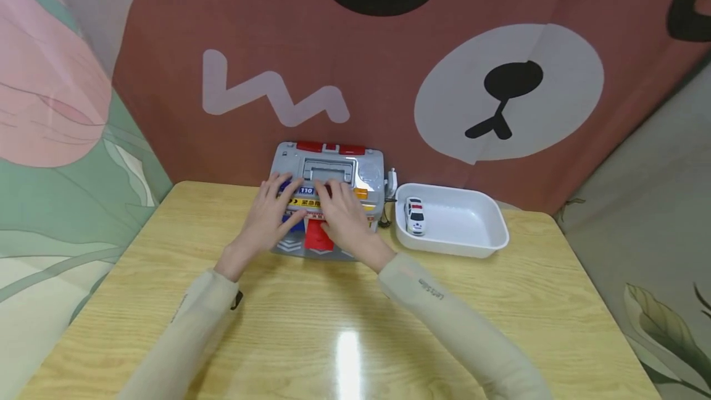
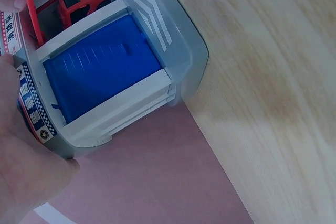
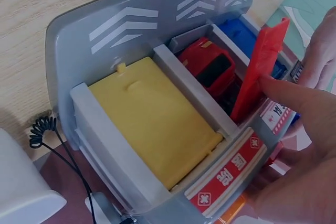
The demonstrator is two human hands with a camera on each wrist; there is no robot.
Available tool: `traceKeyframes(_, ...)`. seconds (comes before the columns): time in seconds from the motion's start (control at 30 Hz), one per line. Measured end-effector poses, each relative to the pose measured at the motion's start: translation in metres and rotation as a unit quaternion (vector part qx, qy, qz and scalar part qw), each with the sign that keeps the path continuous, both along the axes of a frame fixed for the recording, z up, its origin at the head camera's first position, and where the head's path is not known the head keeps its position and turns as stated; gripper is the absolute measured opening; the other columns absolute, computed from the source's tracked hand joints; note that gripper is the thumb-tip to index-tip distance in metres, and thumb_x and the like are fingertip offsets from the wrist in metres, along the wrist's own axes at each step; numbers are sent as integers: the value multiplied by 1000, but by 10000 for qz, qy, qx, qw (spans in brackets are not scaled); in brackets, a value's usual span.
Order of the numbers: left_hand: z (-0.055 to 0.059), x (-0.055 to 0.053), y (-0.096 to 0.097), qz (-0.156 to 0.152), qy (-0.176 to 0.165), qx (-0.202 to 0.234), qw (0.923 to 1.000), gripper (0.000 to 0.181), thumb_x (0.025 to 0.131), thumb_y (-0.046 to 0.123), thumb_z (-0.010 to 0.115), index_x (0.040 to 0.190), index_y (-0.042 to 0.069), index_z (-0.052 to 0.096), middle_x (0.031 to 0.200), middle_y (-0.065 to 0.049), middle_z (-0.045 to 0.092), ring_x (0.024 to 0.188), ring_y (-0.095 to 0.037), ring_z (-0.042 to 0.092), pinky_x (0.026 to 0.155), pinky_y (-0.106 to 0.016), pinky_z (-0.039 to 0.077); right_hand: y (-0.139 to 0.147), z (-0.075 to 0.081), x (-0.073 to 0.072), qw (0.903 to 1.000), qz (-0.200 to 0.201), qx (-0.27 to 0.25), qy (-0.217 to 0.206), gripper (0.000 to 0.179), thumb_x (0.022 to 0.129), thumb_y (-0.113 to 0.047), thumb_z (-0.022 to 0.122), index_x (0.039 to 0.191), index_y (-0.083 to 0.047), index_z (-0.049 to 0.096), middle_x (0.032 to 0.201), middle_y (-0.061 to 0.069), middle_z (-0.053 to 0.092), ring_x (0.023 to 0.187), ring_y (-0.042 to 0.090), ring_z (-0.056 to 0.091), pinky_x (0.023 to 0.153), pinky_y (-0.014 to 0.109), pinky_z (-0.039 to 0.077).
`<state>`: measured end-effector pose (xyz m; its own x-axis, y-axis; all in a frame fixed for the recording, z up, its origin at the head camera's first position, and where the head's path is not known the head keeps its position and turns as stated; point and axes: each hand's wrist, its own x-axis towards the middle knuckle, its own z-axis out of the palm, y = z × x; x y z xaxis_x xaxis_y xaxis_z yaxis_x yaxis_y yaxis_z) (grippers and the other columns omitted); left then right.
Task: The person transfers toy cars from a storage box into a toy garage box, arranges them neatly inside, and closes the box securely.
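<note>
1. The left hand [image 1: 266, 218] rests on the front part of a grey toy garage [image 1: 286, 162], its fingers spread and fairly straight, gripping nothing.
2. The right hand [image 1: 347, 221] lies across the same garage just beside it, fingers loosely extended; its thumb touches a red door [image 3: 261, 64] without pinching it.
3. The garage sits on the bench [image 1: 278, 338], directly under both hands.
4. Between the hands, the red door stands open, and a red toy car [image 3: 207, 69] sits in the bay behind it.
5. Below the left hand is a closed blue door [image 2: 105, 64]; on the right hand's side is a closed yellow door [image 3: 152, 119].
6. Right of the right hand, a white handle [image 1: 392, 183] and a coiled black cord [image 3: 43, 127] are at the garage's side.
7. Farther right of that hand is a white tray [image 1: 461, 221], with a white toy car [image 1: 415, 218] at its near-hand end.
</note>
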<state>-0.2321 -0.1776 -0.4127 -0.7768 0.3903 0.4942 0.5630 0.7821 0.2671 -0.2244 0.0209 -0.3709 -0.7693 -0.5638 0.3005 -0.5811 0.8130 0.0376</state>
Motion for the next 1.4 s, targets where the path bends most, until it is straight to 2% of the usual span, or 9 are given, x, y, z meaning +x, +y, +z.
traceKeyframes(0.2,-1,-1,-1,-1,-2,53,10000,70,94,37,61,149,6,31,149,-20,31,141,-42,18,112,-59,13,-2,-11,-5,9983,54,304,499,91,75,-32,83,145,-2,34,131,19,44,116,29,45,102,36,40)
traceKeyframes(0.57,-3,1,1,-35,43,81,10000,70,95,40,58,149,4,32,148,-22,31,140,-43,19,112,-59,14,-3,-23,-11,9945,-148,708,752,84,75,-37,83,142,-13,38,129,20,43,112,31,45,101,39,40)
traceKeyframes(1.13,-4,-2,-1,21,-2,38,10000,68,97,43,54,148,5,32,148,-22,30,141,-42,17,111,-61,15,-9,-31,-16,9908,-332,519,1205,71,79,-21,79,139,-15,42,124,19,47,105,29,48,93,37,45)
traceKeyframes(1.4,-2,-1,0,3,22,65,10000,67,96,39,58,147,4,33,148,-22,31,140,-43,18,110,-61,16,-14,-30,-16,9904,-669,690,998,75,77,-13,78,141,-18,41,124,17,45,106,29,44,90,36,43)
